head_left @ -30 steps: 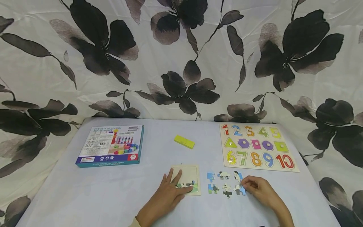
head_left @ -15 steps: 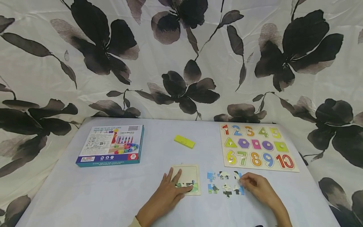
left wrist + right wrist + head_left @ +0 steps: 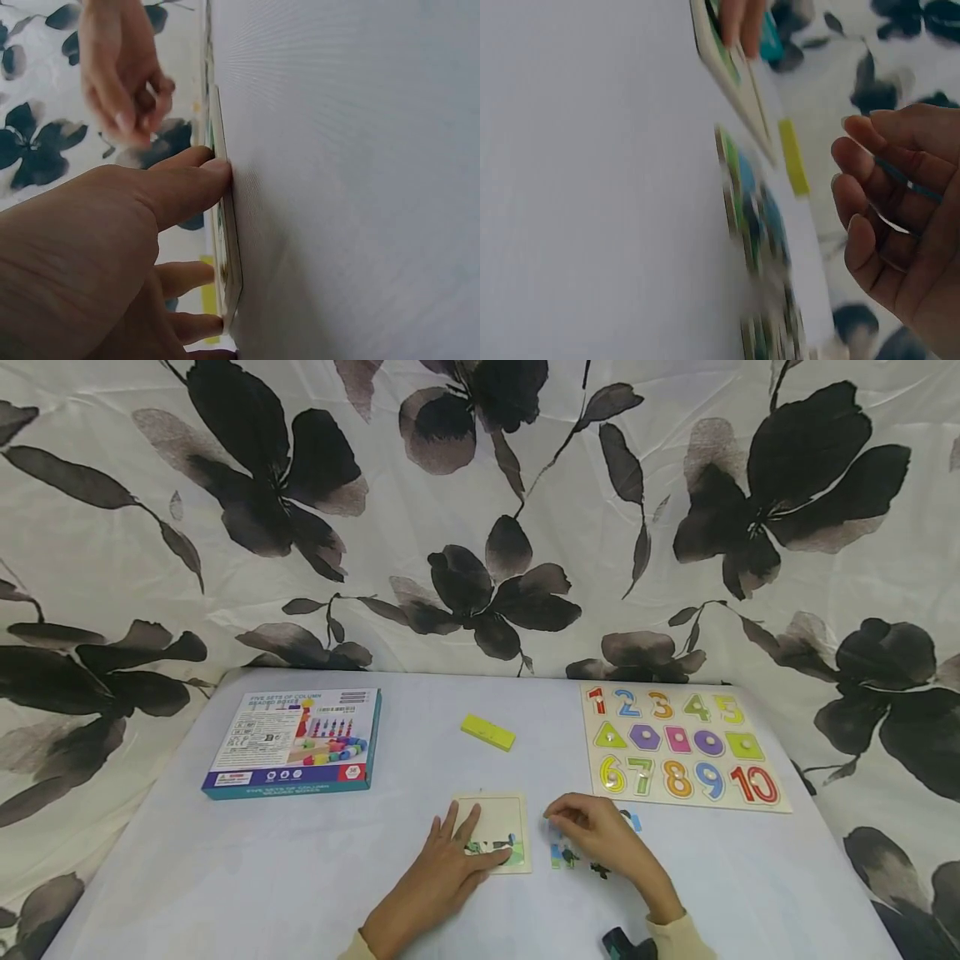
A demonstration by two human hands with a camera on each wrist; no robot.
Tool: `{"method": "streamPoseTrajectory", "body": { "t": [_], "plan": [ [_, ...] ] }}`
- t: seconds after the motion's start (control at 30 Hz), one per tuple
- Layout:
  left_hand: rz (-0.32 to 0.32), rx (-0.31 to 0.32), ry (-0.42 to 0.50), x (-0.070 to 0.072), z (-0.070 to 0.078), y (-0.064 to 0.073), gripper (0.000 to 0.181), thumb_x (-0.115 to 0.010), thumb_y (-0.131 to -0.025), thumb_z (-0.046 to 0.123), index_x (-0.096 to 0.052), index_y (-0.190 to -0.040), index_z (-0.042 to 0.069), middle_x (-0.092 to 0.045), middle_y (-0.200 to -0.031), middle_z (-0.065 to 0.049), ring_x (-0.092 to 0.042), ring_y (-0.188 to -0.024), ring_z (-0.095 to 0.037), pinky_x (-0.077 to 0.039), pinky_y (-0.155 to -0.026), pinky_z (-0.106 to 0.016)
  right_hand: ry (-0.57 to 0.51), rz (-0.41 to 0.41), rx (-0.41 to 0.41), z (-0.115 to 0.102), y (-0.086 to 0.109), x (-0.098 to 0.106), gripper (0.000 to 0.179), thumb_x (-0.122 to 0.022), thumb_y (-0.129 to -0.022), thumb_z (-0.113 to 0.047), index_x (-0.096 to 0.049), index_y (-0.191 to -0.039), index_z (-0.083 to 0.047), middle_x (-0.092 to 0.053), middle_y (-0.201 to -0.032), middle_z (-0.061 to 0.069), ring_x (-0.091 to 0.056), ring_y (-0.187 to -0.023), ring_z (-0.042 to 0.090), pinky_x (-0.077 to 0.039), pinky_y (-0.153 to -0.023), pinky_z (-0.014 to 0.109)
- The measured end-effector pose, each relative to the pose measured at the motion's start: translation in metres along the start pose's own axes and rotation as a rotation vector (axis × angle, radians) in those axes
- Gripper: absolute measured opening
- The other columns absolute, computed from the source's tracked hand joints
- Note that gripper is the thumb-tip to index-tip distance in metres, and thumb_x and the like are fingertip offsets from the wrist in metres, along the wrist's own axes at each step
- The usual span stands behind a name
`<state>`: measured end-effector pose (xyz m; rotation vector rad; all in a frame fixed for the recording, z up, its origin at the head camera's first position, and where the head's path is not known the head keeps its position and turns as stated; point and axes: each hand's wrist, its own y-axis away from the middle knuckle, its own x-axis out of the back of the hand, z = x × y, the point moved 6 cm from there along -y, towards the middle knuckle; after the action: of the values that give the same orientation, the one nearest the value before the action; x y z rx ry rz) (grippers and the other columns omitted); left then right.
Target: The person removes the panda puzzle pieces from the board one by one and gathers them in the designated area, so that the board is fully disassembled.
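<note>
My left hand (image 3: 446, 868) rests with spread fingers on a square puzzle board (image 3: 504, 814); in the left wrist view its thumb (image 3: 196, 187) lies at the board's edge. A green and black-and-white picture strip shows in the lower part of the board. Right of it lie several panda jigsaw pieces (image 3: 564, 857), partly covered by my right hand (image 3: 603, 835), which hovers over them. Seen from the right wrist, that hand's fingers (image 3: 861, 240) are loosely curled and apart from the blurred pieces (image 3: 742, 191). Nothing shows in its grasp.
A boxed bead set (image 3: 292, 743) lies at the back left. A yellow block (image 3: 487, 732) sits behind the board. At the back right lies a number and shape board (image 3: 686, 747). Floral cloth (image 3: 480, 510) hangs behind the table. A black device (image 3: 628, 945) is near the right sleeve.
My right hand has moved left, from beside the right-hand panda pieces to above the left part of the group. The left hand stays on the puzzle board.
</note>
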<state>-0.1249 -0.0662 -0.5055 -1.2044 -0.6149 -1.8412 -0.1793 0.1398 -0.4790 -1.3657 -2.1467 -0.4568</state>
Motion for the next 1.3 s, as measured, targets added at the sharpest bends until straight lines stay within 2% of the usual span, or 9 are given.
{"method": "streamPoseTrajectory", "body": {
  "t": [0.27,0.63,0.73,0.87,1.03,1.3],
  "plan": [
    [-0.036,0.014,0.054,0.001,-0.005,0.008,0.038,-0.057,-0.095,0.03,-0.057,-0.131,0.041,-0.025,-0.154,-0.024,-0.013,-0.14,-0.053,-0.022,-0.104,-0.069,0.004,-0.095,0.137,-0.036,-0.029,-0.039,0.012,-0.065,-0.092,-0.015,-0.073,-0.099,-0.01,-0.065,-0.086,-0.01,-0.055,-0.077,0.004,-0.047,-0.065,0.022],
    [-0.086,0.057,0.074,0.003,-0.008,0.015,0.036,-0.058,-0.094,0.035,-0.06,-0.13,0.035,-0.022,-0.156,-0.02,-0.012,-0.142,-0.048,-0.018,-0.106,-0.069,0.04,-0.187,0.22,-0.047,-0.041,-0.073,0.013,-0.065,-0.091,-0.011,-0.073,-0.099,-0.007,-0.068,-0.091,-0.006,-0.056,-0.081,0.002,-0.048,-0.076,0.023],
    [-0.099,0.058,0.068,0.003,-0.008,0.015,0.036,-0.056,-0.095,0.037,-0.059,-0.131,0.034,-0.022,-0.156,-0.019,-0.013,-0.142,-0.046,-0.018,-0.107,-0.068,0.088,-0.193,0.226,-0.048,-0.042,-0.08,0.014,-0.065,-0.091,-0.013,-0.074,-0.1,-0.008,-0.067,-0.09,-0.007,-0.054,-0.081,0.001,-0.047,-0.077,0.023],
    [-0.121,0.069,0.09,0.003,-0.009,0.015,0.036,-0.055,-0.096,0.038,-0.059,-0.132,0.034,-0.021,-0.157,-0.018,-0.013,-0.143,-0.044,-0.015,-0.108,-0.068,0.142,-0.175,0.217,-0.048,-0.043,-0.084,0.015,-0.066,-0.09,-0.013,-0.074,-0.101,-0.008,-0.063,-0.089,-0.008,-0.05,-0.077,0.001,-0.045,-0.071,0.02],
    [-0.142,0.084,0.114,0.001,-0.011,0.014,0.035,-0.055,-0.096,0.038,-0.06,-0.13,0.033,-0.021,-0.157,-0.016,-0.012,-0.144,-0.043,-0.014,-0.109,-0.067,0.127,-0.179,0.176,-0.046,-0.043,-0.087,0.014,-0.067,-0.089,-0.014,-0.075,-0.099,-0.009,-0.058,-0.086,-0.01,-0.047,-0.071,0.0,-0.043,-0.064,0.017],
    [-0.129,0.085,0.098,0.001,-0.012,0.014,0.033,-0.057,-0.095,0.033,-0.063,-0.128,0.032,-0.024,-0.156,-0.017,-0.014,-0.144,-0.043,-0.016,-0.109,-0.066,0.118,-0.179,0.168,-0.046,-0.041,-0.088,0.013,-0.065,-0.09,-0.015,-0.075,-0.097,-0.01,-0.055,-0.089,-0.01,-0.046,-0.073,0.001,-0.043,-0.067,0.018]
  ]
}}
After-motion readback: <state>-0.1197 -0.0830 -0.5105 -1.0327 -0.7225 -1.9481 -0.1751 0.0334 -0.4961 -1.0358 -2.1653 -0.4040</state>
